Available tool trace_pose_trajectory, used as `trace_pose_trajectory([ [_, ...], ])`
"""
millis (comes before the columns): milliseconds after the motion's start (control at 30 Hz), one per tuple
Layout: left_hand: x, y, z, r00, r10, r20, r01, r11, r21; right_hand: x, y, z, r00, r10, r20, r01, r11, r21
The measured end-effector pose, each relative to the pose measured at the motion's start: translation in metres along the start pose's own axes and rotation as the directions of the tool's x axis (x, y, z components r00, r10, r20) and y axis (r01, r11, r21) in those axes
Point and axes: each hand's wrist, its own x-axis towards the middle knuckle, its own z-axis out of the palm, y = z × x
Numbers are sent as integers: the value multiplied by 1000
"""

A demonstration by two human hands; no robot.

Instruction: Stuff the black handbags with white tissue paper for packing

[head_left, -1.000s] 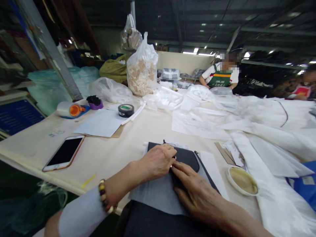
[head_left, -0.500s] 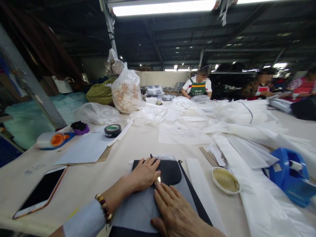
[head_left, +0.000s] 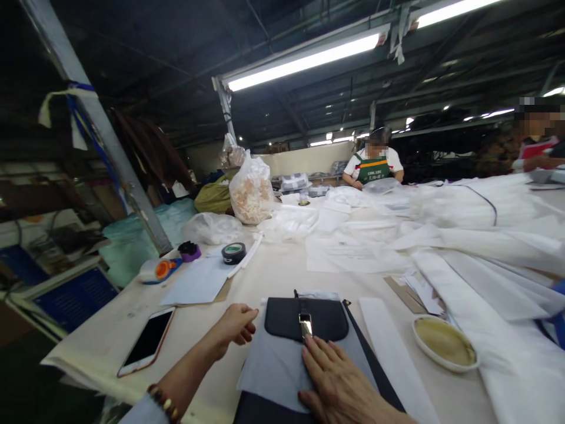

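Observation:
A black bag [head_left: 282, 315] lies flat on the table in front of me. Its flap carries a strap with a shiny gold metal buckle [head_left: 305, 324]. Thin grey-white tissue paper [head_left: 273, 365] covers part of the bag's body below the flap. My right hand [head_left: 331, 377] rests flat on the tissue, its fingertips touching the lower end of the buckle. Off the bag's left side hovers my left hand [head_left: 233, 327], fingers curled and thumb near the index finger. Anything small between those fingers cannot be made out.
A phone [head_left: 148, 341] lies to the left. Behind it are a blue-white sheet [head_left: 198, 280], black tape [head_left: 233, 253] and a tape dispenser [head_left: 159, 270]. A shallow dish [head_left: 445, 343] and white sheets [head_left: 468, 294] lie right. A co-worker [head_left: 373, 162] sits across the table.
My left hand has lifted off the bag's flap and moved left, its fingers curling. The right hand stays on the bag. The view has turned left.

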Motion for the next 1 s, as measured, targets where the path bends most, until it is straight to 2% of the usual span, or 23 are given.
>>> trace_pose_trajectory([
  [167,-8,-6,15,999,-33,31,38,985,-168,-4,-4,-1,996,-6,-89,6,1000,1],
  [267,-8,-5,13,999,-31,26,34,989,-141,-5,-4,-3,991,-28,-127,25,999,-23],
  [333,-9,-2,9,1000,-9,14,10,998,-56,-4,-3,-4,992,-31,-122,27,999,-39],
  [433,-10,9,2,990,121,-76,-109,983,147,-1,0,-4,998,-32,-60,27,997,-71],
  [533,-7,30,3,926,358,-122,-293,884,365,5,3,-1,998,-47,-29,43,990,-137],
  [600,2,46,12,877,476,-63,-396,792,465,9,5,2,998,-56,-20,52,981,-185],
  [700,24,67,36,831,550,85,-497,665,557,12,6,6,997,-79,-19,72,966,-247],
  [867,56,76,72,780,516,354,-604,474,641,13,16,20,978,-167,-126,119,940,-320],
  [1000,63,70,79,739,485,467,-654,353,669,18,30,45,927,-264,-268,149,911,-384],
])
